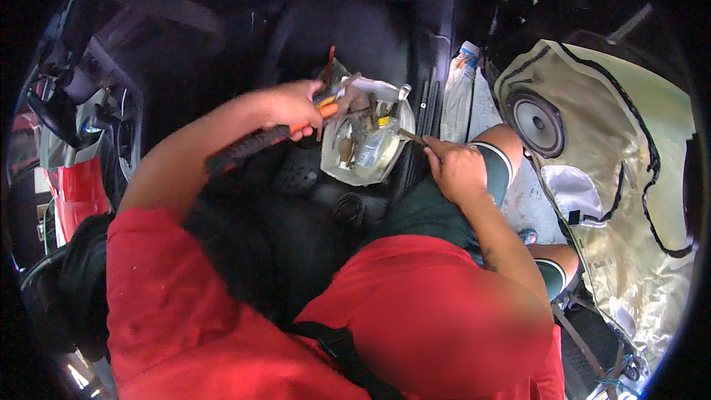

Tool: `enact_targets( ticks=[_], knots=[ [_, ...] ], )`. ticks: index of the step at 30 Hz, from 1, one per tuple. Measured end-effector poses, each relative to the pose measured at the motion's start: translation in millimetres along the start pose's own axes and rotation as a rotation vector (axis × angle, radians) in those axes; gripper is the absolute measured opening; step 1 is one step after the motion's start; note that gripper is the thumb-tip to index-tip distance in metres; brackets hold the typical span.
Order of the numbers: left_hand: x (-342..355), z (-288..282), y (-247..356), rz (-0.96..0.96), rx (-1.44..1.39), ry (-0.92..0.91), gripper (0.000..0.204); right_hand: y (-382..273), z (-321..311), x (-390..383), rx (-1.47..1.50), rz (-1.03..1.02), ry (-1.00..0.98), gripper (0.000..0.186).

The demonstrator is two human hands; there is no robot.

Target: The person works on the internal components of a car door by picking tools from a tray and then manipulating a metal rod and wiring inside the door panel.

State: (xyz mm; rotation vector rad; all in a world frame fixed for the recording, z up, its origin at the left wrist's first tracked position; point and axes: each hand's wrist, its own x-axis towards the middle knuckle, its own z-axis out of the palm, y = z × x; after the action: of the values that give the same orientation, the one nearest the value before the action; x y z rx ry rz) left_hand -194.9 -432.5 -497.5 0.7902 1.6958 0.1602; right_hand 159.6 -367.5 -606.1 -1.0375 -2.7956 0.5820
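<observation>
My left hand (296,109) is closed around tools with orange handles (327,110) beside a white open container. Their exact kind is partly hidden by my fingers. A black-and-orange long piece (248,148) lies along the underside of my left forearm; I cannot tell whether it belongs to the same tool. The white container (342,175) stands in front of me, filled with small tools and a clear bottle (370,150) with a yellow cap. My right hand (461,170) pinches a thin flat brownish strip (412,135), whose tip reaches the container's right rim.
A clear plastic bottle (461,89) lies to the right of the door sill. An opened vehicle door with a round speaker (538,123) and beige lining (629,178) stands at the right. Dark interior panels surround the container. Something red (80,192) shows through the left opening.
</observation>
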Motion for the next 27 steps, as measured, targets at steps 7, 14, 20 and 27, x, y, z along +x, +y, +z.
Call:
enact_targets(
  ticks=[7,14,20,27],
  knots=[
    [-35.7,-31.3,-1.8,0.06,-0.032,0.242,0.098,-3.7,-1.9,0.3,0.054,0.038,0.04,0.032],
    [110.0,-61.3,-83.2,0.136,0.182,0.626,0.084,-4.4,-2.1,2.4,0.01,0.051,0.018,0.033],
    [185.5,-21.2,-118.3,0.231,0.299,0.782,0.074,-5.4,-3.1,4.6,-0.027,0.091,-0.019,0.035],
    [96.5,-1.4,-34.6,0.926,1.077,0.815,0.027,-10.1,-5.6,2.3,0.014,0.176,-0.046,0.036]
  ],
)
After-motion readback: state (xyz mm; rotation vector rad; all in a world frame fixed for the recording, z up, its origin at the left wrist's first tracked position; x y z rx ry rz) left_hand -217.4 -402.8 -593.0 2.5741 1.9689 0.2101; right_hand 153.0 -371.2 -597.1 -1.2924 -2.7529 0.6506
